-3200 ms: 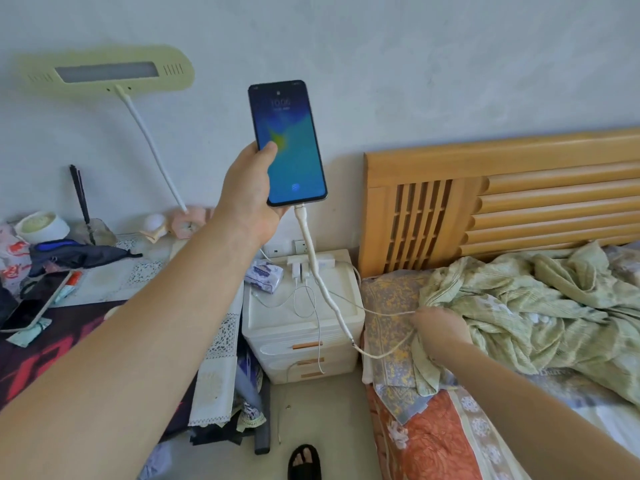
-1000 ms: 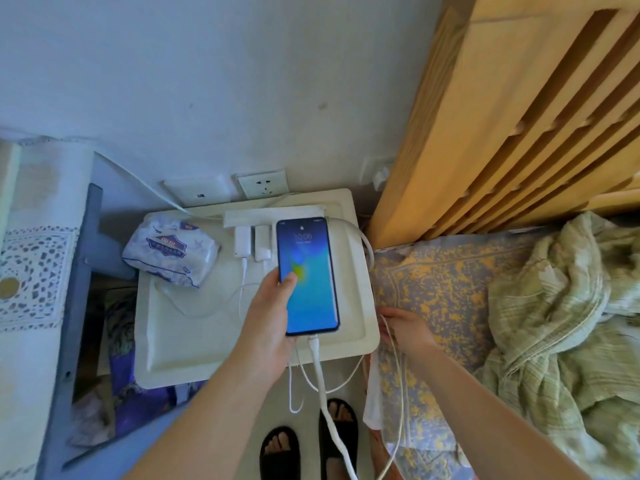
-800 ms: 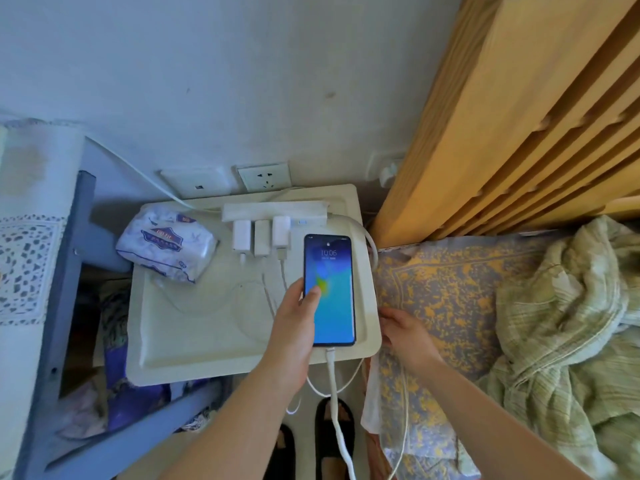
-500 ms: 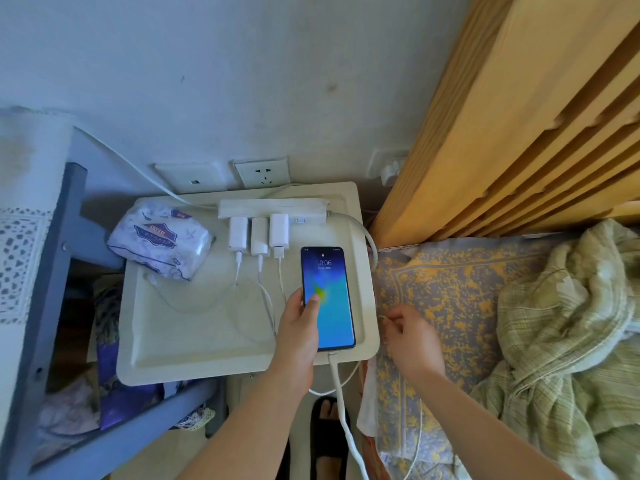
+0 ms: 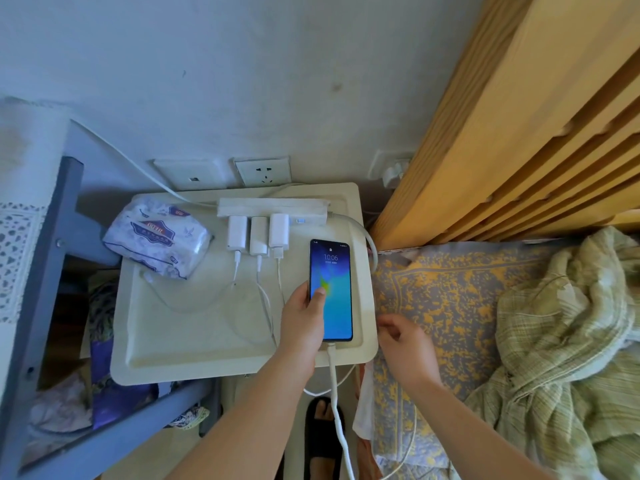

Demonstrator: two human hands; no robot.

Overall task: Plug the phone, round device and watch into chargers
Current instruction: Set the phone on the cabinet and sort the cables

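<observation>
The left hand (image 5: 304, 317) had its grip closed on the phone (image 5: 331, 289), thumb on the lit screen, setting it on the tabletop (image 5: 194, 337) with its cable (image 5: 334, 382) already plugged in. The right hand (image 5: 403, 344) hovered half-open and empty beside the tabletop's edge. The phone should be laid flat, clear of the edge, cable slack. Three chargers (image 5: 258, 233) sat in a strip (image 5: 273, 206) by the wall; a bed (image 5: 450, 306) lay alongside.
</observation>
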